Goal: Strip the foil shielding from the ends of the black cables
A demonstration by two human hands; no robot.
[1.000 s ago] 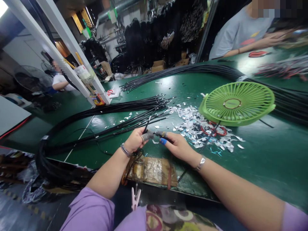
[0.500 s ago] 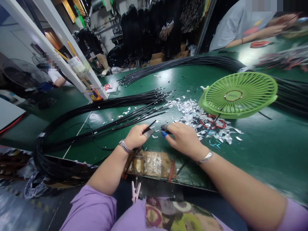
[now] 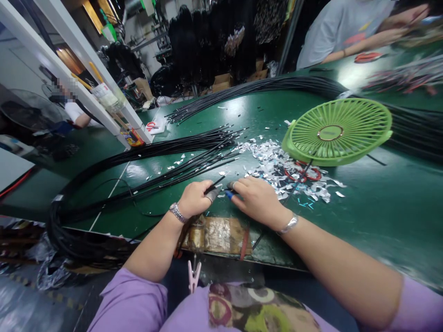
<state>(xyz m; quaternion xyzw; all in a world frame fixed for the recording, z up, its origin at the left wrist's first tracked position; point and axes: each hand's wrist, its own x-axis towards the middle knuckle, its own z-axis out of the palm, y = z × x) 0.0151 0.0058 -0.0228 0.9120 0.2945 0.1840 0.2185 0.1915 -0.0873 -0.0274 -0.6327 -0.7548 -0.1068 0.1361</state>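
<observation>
My left hand (image 3: 194, 198) is closed around a thin black cable (image 3: 218, 180), whose cut end sticks out past the thumb toward the upper right. Grey covers sit on some of its fingertips. Just to the right, my right hand (image 3: 259, 199) has its thumb and forefinger pinched together near the cable tips, with a blue cover on one finger. What lies in that pinch is too small to make out. Beyond both hands lies a bundle of black cables (image 3: 187, 146), its ends pointing right. A heap of silvery foil scraps (image 3: 268, 159) lies past my right hand.
A green fan (image 3: 360, 133) stands behind the scraps, with red-handled scissors (image 3: 316, 174) beside it. At the table's front edge is a wooden board (image 3: 224, 230). Another cable bundle (image 3: 277, 84) curves behind. White posts (image 3: 104, 78) rise at left; a person (image 3: 332, 37) works at far right.
The view has shifted slightly, so the scene sits a little further left. My right fingertips are slightly closer to my left hand. The grip on the cable looks the same.
</observation>
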